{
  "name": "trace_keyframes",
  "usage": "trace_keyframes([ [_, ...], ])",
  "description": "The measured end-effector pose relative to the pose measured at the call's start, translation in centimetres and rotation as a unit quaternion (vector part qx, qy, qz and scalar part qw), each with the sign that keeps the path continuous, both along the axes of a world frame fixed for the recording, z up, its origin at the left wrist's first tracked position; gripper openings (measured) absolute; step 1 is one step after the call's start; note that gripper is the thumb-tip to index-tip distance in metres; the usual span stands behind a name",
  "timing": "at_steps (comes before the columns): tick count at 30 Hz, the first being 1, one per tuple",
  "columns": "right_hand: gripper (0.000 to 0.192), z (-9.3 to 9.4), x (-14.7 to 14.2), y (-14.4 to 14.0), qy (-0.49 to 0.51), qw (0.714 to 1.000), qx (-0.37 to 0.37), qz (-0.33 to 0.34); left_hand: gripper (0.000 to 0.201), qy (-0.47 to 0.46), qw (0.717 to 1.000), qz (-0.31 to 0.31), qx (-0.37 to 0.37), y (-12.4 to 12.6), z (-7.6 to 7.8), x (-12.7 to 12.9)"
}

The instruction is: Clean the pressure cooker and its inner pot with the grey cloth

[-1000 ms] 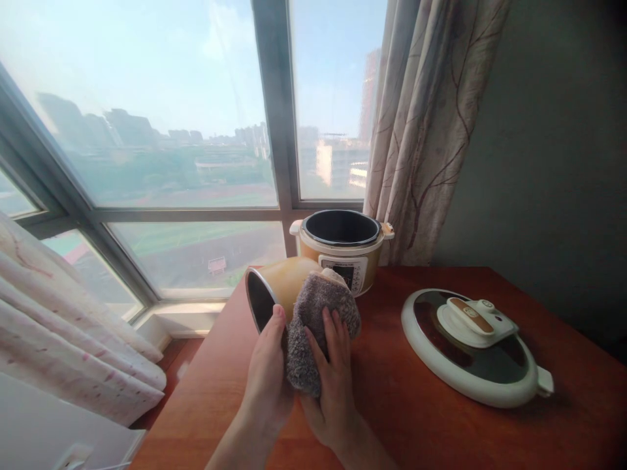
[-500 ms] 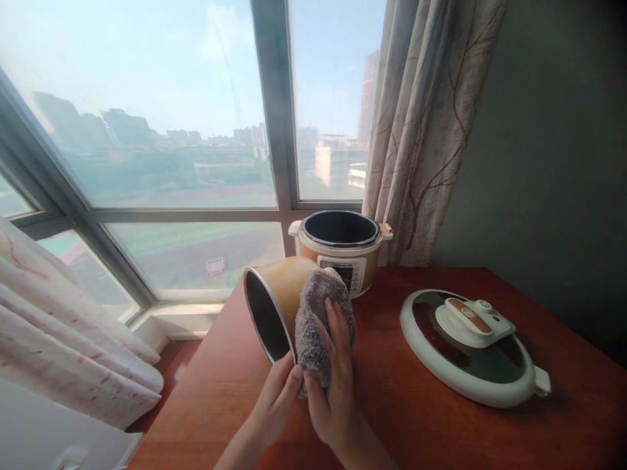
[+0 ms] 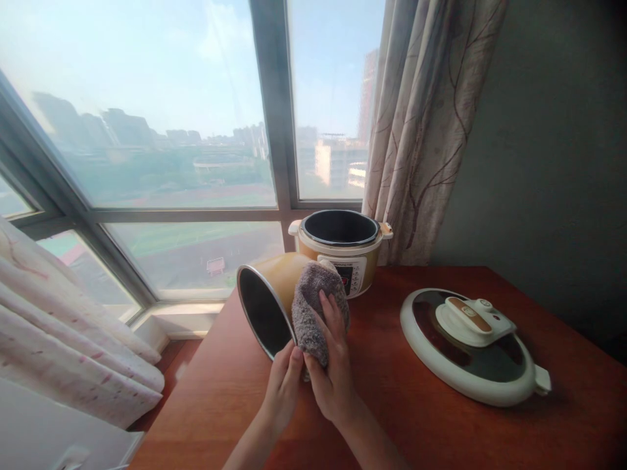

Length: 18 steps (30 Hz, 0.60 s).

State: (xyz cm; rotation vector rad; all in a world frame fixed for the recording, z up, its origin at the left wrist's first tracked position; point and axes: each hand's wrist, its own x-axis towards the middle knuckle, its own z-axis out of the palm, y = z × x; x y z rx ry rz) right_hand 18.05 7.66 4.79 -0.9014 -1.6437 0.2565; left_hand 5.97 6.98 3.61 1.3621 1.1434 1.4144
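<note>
Window (image 3: 161, 130): fills the far left and centre of the scene, with a dark frame, hazy sky and distant buildings beyond the glass.
Wall (image 3: 548, 150): dark grey, far right, behind the table.
Table (image 3: 416, 418): reddish-brown wood, running from the near edge to the window; everything named below stands or is held over it.
Right curtain (image 3: 421, 124): pale with a branch pattern, hanging at the far edge of the table, just right of the cooker base.
Left curtain (image 3: 63, 346): pale pink-flecked fabric, bunched at the near left, well apart from the table's things.
Cooker lid (image 3: 465, 375): white rim, dark top, white and tan handle; lies flat on the right of the table, well apart from the hands.
Cooker base (image 3: 362, 261): tan and white, upright at the far edge by the window, its dark well open on top and control panel facing near.
Inner pot (image 3: 274, 287): tan outside, dark inside, tipped on its side with its mouth facing near left; held above the table, just near-left of the cooker base.
Cloth (image 3: 313, 307): grey and fluffy, draped over the pot's right side.
Right hand (image 3: 333, 365): fingers together and laid flat upward, pressing the cloth against the pot's outer wall.
Left hand (image 3: 284, 385): fingers close together, tips gripping the lower rim of the pot, beside the right hand.
</note>
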Motion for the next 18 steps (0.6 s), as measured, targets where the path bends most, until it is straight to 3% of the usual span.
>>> trace_keyframes([
  [3, 0.054, -2.0, -0.6, -1.0, 0.004, 1.0, -0.011, -0.018, 0.065, -0.108, 0.992, 0.04, -0.048, 0.6, 2.2, 0.9],
  [9, 0.059, -4.9, -1.8, -3.5, -0.046, 0.997, 0.003, -0.059, 0.051, -0.298, 0.936, 0.075, -0.174, 0.4, 7.0, 2.1],
  [13, 0.059, -3.3, -1.0, -3.4, -0.065, 0.993, 0.046, -0.083, 0.045, -0.349, 0.907, 0.073, -0.224, -0.9, 8.6, 2.8],
  [18, 0.055, 0.9, 1.4, -1.9, -0.116, 0.988, 0.074, -0.075, 0.047, -0.358, 0.903, 0.056, -0.231, -2.5, 8.1, 3.2],
])
